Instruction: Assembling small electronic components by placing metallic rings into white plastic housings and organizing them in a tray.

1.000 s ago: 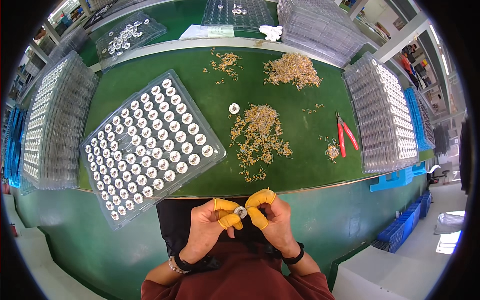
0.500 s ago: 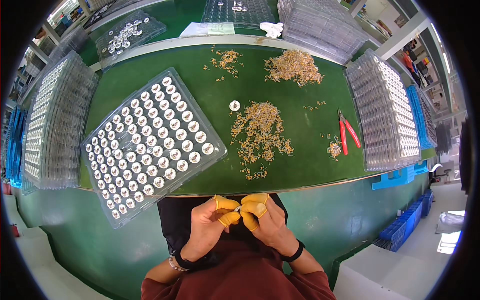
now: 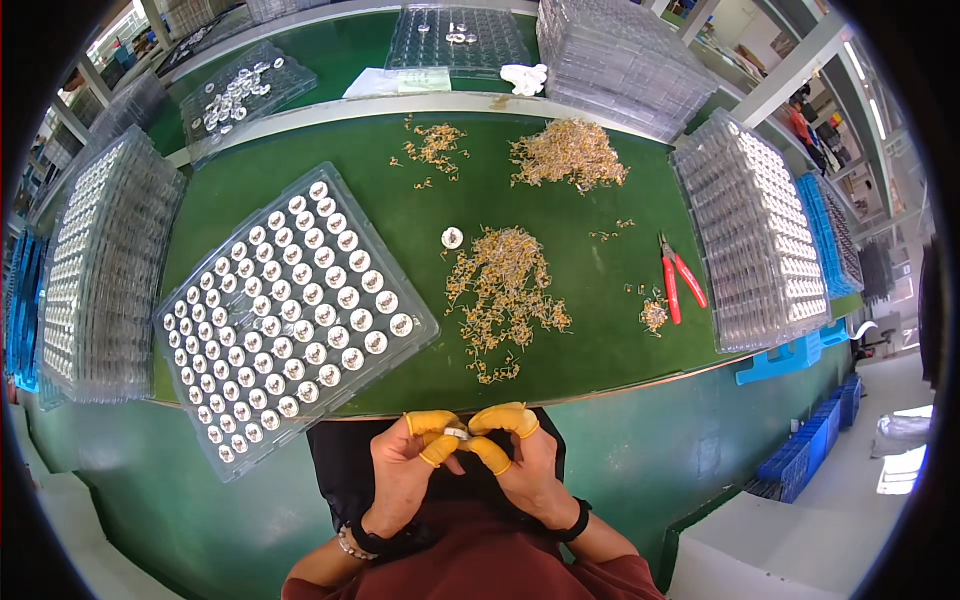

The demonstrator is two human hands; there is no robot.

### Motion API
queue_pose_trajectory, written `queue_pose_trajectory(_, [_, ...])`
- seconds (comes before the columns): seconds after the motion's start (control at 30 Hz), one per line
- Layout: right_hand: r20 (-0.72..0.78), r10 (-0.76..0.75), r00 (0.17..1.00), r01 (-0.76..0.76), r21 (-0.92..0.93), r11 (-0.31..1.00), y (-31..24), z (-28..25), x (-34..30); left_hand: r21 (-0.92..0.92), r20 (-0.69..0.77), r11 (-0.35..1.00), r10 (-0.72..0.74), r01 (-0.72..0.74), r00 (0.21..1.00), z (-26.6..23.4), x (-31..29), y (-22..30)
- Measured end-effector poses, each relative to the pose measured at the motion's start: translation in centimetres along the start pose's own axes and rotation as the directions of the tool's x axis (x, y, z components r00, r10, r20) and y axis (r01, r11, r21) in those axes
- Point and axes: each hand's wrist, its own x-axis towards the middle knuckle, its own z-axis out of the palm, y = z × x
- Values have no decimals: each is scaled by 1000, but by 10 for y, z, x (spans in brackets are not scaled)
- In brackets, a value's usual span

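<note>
Just off the table's front edge, over my lap, both hands meet around a small white round part, seen edge-on. My left hand pinches it between thumb and fingers in yellow finger covers. My right hand, also in yellow finger covers, has its thumb and forefinger tips closed in at the part's right side. Whatever sits between those right fingertips is too small to make out. On the green table, a clear tray holds rows of similar white round parts. One loose round part lies beyond a pile of small orange-and-wire components.
Red-handled pliers lie at the right beside a small heap of wire bits. Farther back are two more component piles. Tall tray stacks flank the table on the left and right. A shelf edge runs behind.
My right finger and thumb have spread a little, and the white part shows more between my hands. The table scene has shifted slightly down and left in the view.
</note>
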Motion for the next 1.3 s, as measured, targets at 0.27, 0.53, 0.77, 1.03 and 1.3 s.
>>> queue_pose_trajectory(0.27, [1,-179,984,130,-692,710,0,-28,49,-4,23,998,-60,60,998,3,0,8])
queue_pose_trajectory(0.53, [-59,-160,985,109,-502,858,-5,-55,61,-32,26,994,-100,100,995,5,-1,15])
queue_pose_trajectory(0.77, [-178,-81,981,-21,-510,860,10,-68,46,25,58,993,-113,112,992,7,0,19])
queue_pose_trajectory(1.03, [-31,-216,976,118,-758,642,9,-60,57,88,74,989,-128,121,989,9,1,18])
queue_pose_trajectory(1.3, [-10,-122,993,75,-739,670,8,-60,55,95,86,988,-127,119,988,9,2,11])
